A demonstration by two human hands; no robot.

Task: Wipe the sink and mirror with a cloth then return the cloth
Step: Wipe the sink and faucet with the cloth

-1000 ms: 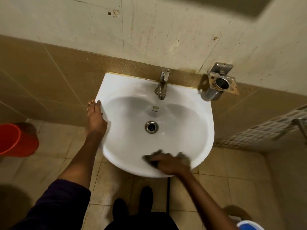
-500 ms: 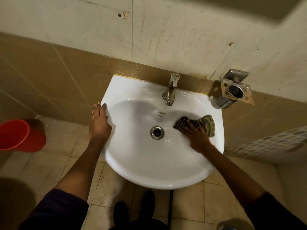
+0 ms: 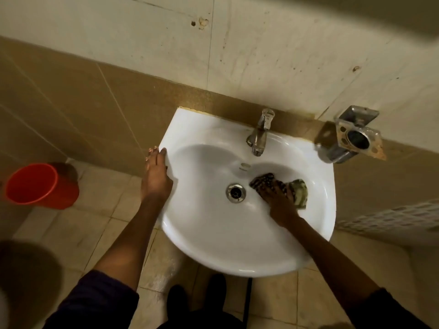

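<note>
A white wall-hung sink fills the middle of the head view, with a metal drain at its bottom and a steel tap at the back. A dark patterned cloth with a green part lies inside the basin to the right of the drain. My right hand presses flat on the cloth, fingers spread over it. My left hand rests on the sink's left rim with straight fingers. No mirror is in view.
A rusty metal holder juts from the wall right of the sink. An orange bucket stands on the tiled floor at the left. My dark shoes are below the sink's front edge. A patterned tile ledge lies at the right.
My right hand has carried the cloth from the sink's front rim up into the right side of the basin, then slid it slightly toward the drain. The left hand stays on the rim.
</note>
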